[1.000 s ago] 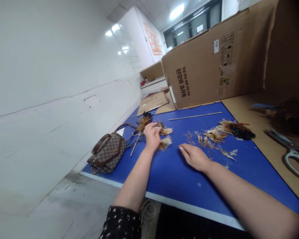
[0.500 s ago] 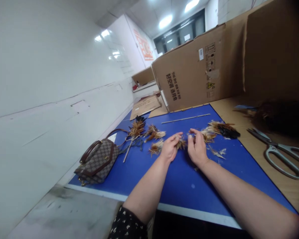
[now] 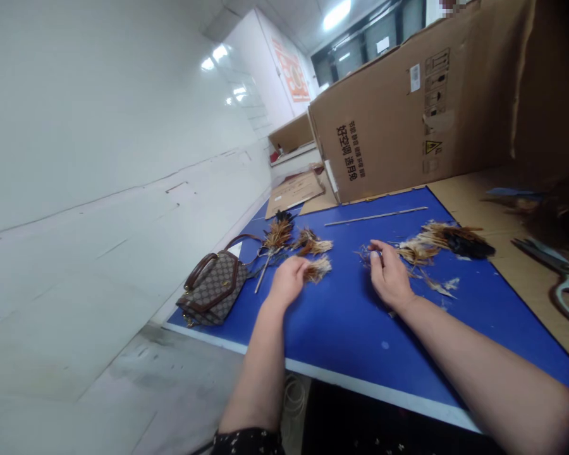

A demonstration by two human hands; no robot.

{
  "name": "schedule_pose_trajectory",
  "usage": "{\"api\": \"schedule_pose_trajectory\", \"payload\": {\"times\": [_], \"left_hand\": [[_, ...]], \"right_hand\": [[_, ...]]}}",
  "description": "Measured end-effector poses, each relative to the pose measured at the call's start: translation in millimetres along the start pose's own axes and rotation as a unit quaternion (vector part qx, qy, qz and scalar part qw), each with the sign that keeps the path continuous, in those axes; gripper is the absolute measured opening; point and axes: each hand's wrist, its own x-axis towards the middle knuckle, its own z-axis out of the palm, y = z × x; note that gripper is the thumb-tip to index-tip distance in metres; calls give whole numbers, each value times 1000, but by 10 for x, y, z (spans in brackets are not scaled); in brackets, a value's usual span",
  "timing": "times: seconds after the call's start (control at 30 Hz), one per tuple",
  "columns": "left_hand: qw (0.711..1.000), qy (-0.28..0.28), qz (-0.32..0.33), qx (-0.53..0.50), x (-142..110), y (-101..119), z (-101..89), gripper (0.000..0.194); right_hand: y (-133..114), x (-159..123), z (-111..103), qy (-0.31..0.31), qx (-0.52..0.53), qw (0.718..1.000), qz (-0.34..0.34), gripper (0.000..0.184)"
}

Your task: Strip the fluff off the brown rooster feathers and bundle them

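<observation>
My left hand (image 3: pixel 288 279) lies on the blue mat (image 3: pixel 341 322), fingers curled round the stem end of a small tan feather bundle (image 3: pixel 319 268). My right hand (image 3: pixel 389 275) rests to its right, thumb and fingertips pinched on a few loose feathers (image 3: pixel 364 254). Beyond the right hand lies a pile of tan feathers (image 3: pixel 420 249) ending in dark feathers (image 3: pixel 469 243). Two more feather bundles (image 3: pixel 313 242) and a stick with feathers tied on it (image 3: pixel 275 239) lie beyond the left hand.
A patterned brown handbag (image 3: pixel 212 288) sits at the mat's left edge. A thin stick (image 3: pixel 375 217) lies near a big cardboard box (image 3: pixel 408 114). Large scissors (image 3: pixel 565 279) lie on brown cardboard at the right. A white wall runs along the left.
Half a second ago both hands met over feathers in the middle. The left hand has since moved left with a small bundle, to beside the other bundles. The right hand stayed by the loose feathers.
</observation>
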Motion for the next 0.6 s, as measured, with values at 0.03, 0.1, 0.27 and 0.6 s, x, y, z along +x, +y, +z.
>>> {"api": "schedule_pose_trajectory", "payload": {"times": [0.03, 0.1, 0.27, 0.6], "left_hand": [[1000, -11, -11, 23, -66, -112, -7, 29], [997, -35, -25, 66, -176, -296, 35, 28], [990, -82, -14, 117, -279, -514, 235, 30], [989, -46, -28, 141, -602, -537, 200, 71]], "right_hand": [[-14, -1, 1, -4, 1, 1000, -2, 42], [-39, -1, 1, -13, 3, 1000, -5, 40], [-38, 6, 6, -24, 4, 1000, -4, 40], [-26, 22, 5, -38, 3, 999, 1, 39]]}}
